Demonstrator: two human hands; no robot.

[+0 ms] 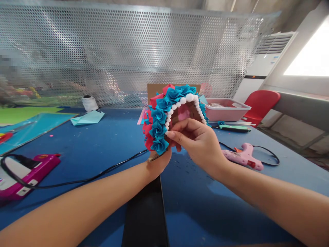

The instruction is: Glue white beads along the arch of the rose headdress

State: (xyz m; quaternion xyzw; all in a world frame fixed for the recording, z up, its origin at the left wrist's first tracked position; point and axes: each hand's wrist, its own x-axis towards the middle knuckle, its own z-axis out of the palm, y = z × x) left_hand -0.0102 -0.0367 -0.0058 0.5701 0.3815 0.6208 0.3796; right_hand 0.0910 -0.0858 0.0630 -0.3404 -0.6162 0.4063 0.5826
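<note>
A cardboard craft piece covered in blue and red folded-paper flowers (158, 129) is held up over the table, tilted. Round white balls (183, 100) line the edge of its arched opening, and pink shows inside. My left hand (164, 158) grips it from below and behind, most of the fingers hidden by the piece. With thumb and forefinger pinched together, my right hand (203, 140) is at the lower left end of the row, on a small white ball (167, 133) at the edge.
A pink glue gun (244, 157) lies at right, its cord near a green-handled cutter (235, 128). Behind are a pink basket (226, 109) and a red chair (262, 104). At left lie a magenta power strip (42, 171) and light-blue paper (88, 118). A black slab (146, 212) lies in front.
</note>
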